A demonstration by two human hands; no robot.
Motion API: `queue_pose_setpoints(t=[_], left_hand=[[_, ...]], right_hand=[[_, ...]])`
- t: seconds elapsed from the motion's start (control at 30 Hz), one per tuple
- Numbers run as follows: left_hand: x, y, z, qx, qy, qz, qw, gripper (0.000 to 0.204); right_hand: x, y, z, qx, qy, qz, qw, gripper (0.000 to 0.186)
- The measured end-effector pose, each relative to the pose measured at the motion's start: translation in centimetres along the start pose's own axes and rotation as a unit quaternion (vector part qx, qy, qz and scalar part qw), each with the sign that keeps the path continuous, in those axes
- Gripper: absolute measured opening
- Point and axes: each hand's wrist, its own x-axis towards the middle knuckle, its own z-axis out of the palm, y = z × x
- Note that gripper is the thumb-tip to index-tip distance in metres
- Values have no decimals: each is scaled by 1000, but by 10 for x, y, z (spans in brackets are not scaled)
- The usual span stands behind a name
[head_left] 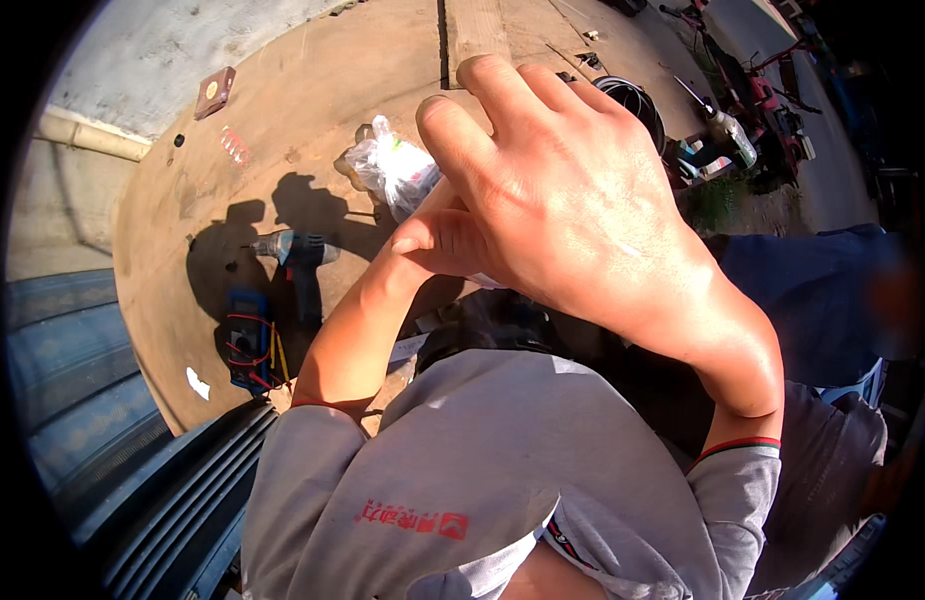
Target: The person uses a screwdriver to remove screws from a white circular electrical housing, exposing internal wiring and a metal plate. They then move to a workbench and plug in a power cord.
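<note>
My right hand is raised close to the view with its back showing. Its fingers are bent and spread apart, and the thumb sticks out to the left across my left wrist. No object shows in it. From the lower left comes my left forearm; the left hand is hidden behind the right one, so its fingers cannot be made out. Just beyond lies a knotted clear plastic bag with something pale inside. A cordless drill lies left of my left forearm, and a blue multimeter with red leads is nearer me.
On the tan tabletop are a brown box and a scrap of white paper. Blue slatted plastic borders the left. Coiled black cable and a long-tipped tool lie far right. Navy cloth is at right.
</note>
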Motion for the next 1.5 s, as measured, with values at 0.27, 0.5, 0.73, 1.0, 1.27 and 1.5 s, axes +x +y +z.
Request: queue_pose_setpoints(t=[0.27,0.5,0.73,1.0,1.27,1.5], left_hand=[[-11,-5,-10,11,2,-17,1000,60],[4,-2,-11,2,-29,-4,1000,66],[-18,5,-2,50,-10,63,997,68],[17,-3,-47,-13,-47,-85,995,71],[10,-4,-38,5,-63,-44,997,67],[3,-24,-74,184,-175,-150,956,61]], right_hand=[[25,17,27,135,-68,71,986,56],[20,7,22,287,-76,6,955,52],[11,17,35,47,32,64,996,44],[25,6,31,148,-86,23,985,28],[20,-7,25,137,-68,39,987,39],[1,26,2,123,-114,-62,984,21]])
